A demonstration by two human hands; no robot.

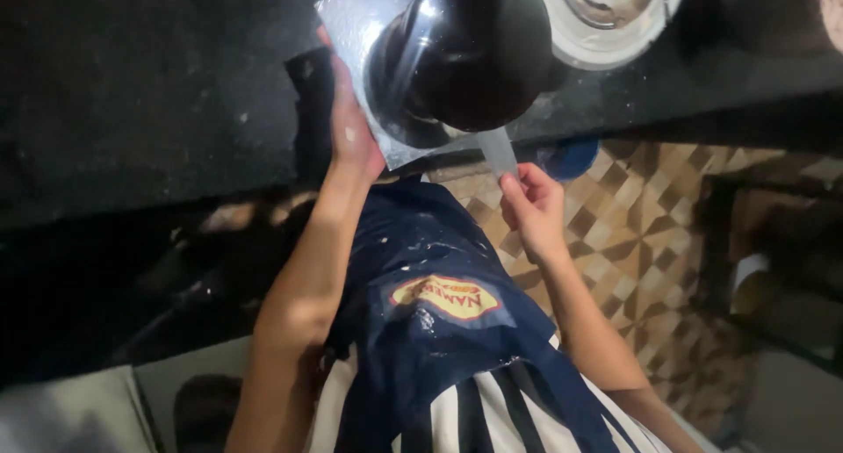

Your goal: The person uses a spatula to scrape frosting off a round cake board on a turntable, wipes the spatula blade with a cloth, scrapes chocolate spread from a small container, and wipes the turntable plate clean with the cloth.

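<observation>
The person's left hand (351,128) is pressing flat, fingers together, against the edge of a silvery foil-like board (351,32) that is sitting on the dark counter (132,84) and overhanging its front edge. The right hand (531,209) is pinching a clear strip of film (498,152) that is running up to the glossy dark round cake (465,53) standing on that board. Just beyond the cake a steel bowl (615,14) is resting, and below, a navy apron (430,321) is hanging over the patterned tile floor (650,233).

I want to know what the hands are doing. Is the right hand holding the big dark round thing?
No, the right hand pinches a thin clear strip, while the dark round thing sits on a silvery square board.
</observation>
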